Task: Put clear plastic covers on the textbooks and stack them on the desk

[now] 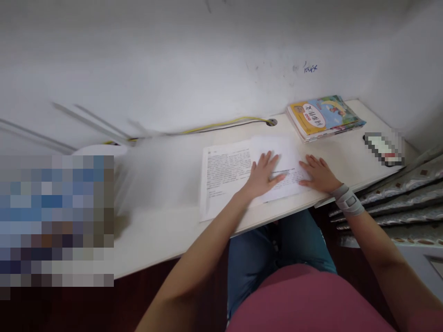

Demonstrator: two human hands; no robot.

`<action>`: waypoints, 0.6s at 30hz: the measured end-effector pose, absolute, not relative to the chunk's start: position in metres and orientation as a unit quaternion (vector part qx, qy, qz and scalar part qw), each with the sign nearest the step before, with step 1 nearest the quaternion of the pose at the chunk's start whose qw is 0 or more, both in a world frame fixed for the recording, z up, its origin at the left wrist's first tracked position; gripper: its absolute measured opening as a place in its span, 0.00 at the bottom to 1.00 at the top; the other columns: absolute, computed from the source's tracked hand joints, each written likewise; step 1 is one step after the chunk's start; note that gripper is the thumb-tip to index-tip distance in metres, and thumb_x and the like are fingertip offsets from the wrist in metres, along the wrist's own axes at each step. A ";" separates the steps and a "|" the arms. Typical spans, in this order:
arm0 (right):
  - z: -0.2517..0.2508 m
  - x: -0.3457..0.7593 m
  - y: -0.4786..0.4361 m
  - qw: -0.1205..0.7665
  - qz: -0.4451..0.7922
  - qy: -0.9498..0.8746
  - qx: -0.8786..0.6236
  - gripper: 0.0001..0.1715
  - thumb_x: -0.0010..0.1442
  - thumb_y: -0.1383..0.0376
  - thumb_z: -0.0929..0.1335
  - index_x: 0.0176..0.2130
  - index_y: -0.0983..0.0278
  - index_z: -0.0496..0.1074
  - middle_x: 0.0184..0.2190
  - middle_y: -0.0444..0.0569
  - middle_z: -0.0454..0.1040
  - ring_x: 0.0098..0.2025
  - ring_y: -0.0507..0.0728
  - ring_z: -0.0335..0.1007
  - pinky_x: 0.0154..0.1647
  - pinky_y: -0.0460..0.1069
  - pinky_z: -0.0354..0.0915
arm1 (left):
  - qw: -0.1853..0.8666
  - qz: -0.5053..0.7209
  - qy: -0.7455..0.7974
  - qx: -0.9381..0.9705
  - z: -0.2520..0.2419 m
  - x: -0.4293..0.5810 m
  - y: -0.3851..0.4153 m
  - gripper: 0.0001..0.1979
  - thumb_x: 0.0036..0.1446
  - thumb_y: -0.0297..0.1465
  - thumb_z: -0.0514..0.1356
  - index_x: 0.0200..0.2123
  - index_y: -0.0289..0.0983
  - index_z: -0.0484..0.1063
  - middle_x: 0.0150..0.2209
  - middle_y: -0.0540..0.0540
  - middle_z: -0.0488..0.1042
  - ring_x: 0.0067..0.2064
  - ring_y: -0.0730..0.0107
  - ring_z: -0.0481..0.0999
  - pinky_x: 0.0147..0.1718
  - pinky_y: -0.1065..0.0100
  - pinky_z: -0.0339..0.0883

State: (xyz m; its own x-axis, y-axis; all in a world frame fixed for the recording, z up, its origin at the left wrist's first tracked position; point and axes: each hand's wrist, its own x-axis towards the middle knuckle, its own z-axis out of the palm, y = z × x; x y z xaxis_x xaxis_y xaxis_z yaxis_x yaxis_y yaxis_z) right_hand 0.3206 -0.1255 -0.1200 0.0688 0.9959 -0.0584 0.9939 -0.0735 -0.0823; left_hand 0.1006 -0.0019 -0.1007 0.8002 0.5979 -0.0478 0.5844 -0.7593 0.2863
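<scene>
An open book (226, 177) with printed text lies on the white desk in front of me. My left hand (265, 176) rests on its right-hand page (282, 157), near the middle fold, with the fingers spread. At that page's right edge lies my right hand (319, 174), fingers apart and flat, partly on the paper. A grey band (349, 200) wraps my right wrist. Neither hand grips anything. Part of the right page's text is hidden beneath my hands.
A stack of books (325, 117) with a yellow and blue cover sits at the back right. Right of it lies a blurred-out phone-like object (384, 148). Yellow and black cables (221, 125) run along the wall to a desk hole (272, 122). Patterned curtain (408, 198) hangs at right.
</scene>
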 end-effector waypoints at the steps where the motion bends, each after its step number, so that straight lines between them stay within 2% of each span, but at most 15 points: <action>1: -0.121 0.322 -0.126 0.011 0.046 -0.680 -0.732 0.45 0.59 0.40 0.59 0.65 0.63 0.55 0.68 0.61 0.49 0.69 0.67 0.41 0.64 0.65 0.44 | 0.144 0.046 0.347 0.926 -0.103 0.090 0.004 0.39 0.61 0.54 0.41 0.68 0.39 0.42 0.70 0.39 0.40 0.70 0.49 0.40 0.62 0.44 0.47; 5: -0.119 0.325 -0.127 0.008 0.044 -0.678 -0.733 0.44 0.60 0.42 0.60 0.65 0.65 0.55 0.68 0.61 0.49 0.69 0.67 0.42 0.64 0.65 0.45 | 0.081 0.081 0.488 0.865 -0.118 0.028 0.026 0.38 0.62 0.51 0.42 0.66 0.29 0.51 0.67 0.29 0.48 0.68 0.41 0.44 0.61 0.43 0.45; 7: -0.113 0.320 -0.126 0.004 0.046 -0.679 -0.732 0.42 0.60 0.44 0.61 0.64 0.67 0.57 0.68 0.61 0.47 0.69 0.68 0.42 0.64 0.66 0.45 | 0.058 0.094 0.512 0.852 -0.125 -0.004 0.032 0.40 0.62 0.51 0.42 0.64 0.24 0.53 0.66 0.25 0.51 0.68 0.41 0.47 0.61 0.43 0.46; 9: -0.107 0.303 -0.124 0.009 0.026 -0.686 -0.727 0.37 0.63 0.49 0.60 0.62 0.68 0.60 0.68 0.61 0.47 0.69 0.68 0.41 0.65 0.67 0.43 | 0.057 0.109 0.517 0.847 -0.132 -0.027 0.031 0.40 0.62 0.51 0.41 0.63 0.22 0.53 0.65 0.23 0.52 0.67 0.42 0.48 0.61 0.45 0.48; 11: -0.102 0.275 -0.123 0.030 -0.007 -0.706 -0.707 0.30 0.65 0.55 0.58 0.61 0.67 0.62 0.68 0.59 0.49 0.69 0.66 0.42 0.66 0.66 0.41 | 0.067 0.125 0.519 0.843 -0.137 -0.042 0.026 0.41 0.62 0.51 0.40 0.63 0.21 0.53 0.65 0.22 0.52 0.67 0.42 0.50 0.61 0.45 0.49; 13: -0.102 0.242 -0.122 0.059 -0.010 -0.735 -0.675 0.29 0.67 0.58 0.56 0.63 0.67 0.60 0.67 0.59 0.52 0.68 0.63 0.45 0.66 0.62 0.46 | 0.077 0.147 0.523 0.836 -0.142 -0.050 0.019 0.40 0.62 0.51 0.40 0.64 0.23 0.51 0.65 0.23 0.51 0.67 0.42 0.50 0.61 0.45 0.50; 18: -0.115 0.193 -0.122 0.077 0.007 -0.727 -0.682 0.37 0.65 0.49 0.58 0.63 0.70 0.59 0.65 0.66 0.55 0.67 0.67 0.50 0.64 0.61 0.52 | 0.113 0.202 0.518 0.824 -0.150 -0.064 0.011 0.38 0.62 0.50 0.43 0.66 0.27 0.48 0.65 0.26 0.53 0.68 0.45 0.49 0.61 0.43 0.51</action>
State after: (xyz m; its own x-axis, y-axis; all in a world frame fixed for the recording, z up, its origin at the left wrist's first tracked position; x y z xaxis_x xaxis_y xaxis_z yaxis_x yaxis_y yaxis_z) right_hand 0.1927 -0.1223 -0.1151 -0.0585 0.9930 0.1031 0.9909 0.0704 -0.1151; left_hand -0.0636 0.0109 -0.1495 0.3822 0.8984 0.2162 0.8071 -0.4385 0.3954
